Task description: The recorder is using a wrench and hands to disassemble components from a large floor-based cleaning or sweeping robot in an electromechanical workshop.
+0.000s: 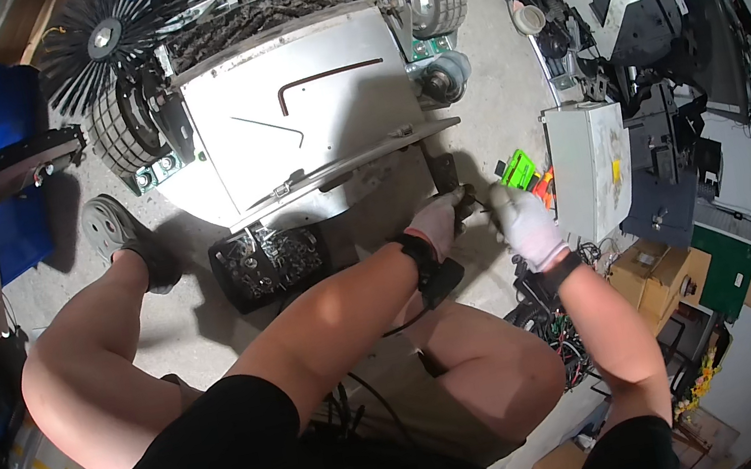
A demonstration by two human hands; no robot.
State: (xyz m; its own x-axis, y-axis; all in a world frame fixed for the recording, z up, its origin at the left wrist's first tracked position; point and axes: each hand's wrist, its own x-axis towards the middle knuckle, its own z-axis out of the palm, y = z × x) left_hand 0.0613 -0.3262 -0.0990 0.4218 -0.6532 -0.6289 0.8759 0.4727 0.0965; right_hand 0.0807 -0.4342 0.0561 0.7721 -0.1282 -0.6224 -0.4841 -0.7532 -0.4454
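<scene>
My left hand, in a white glove, is closed at the near right corner of a machine with a white metal panel. Small dark pieces show at its fingertips, too small to name. Beside it my right hand, also gloved, is closed, its fingertips by the same dark pieces; what it grips is hidden. A thick dark hex key and a thinner hex key lie on the panel. Left of my hands, a black tray of small metal screws sits on the floor.
Round black brushes and treaded wheels flank the machine. Right of my hands are a bright green item and a grey metal box. Tangled cables lie by my right knee; a cardboard box stands beyond.
</scene>
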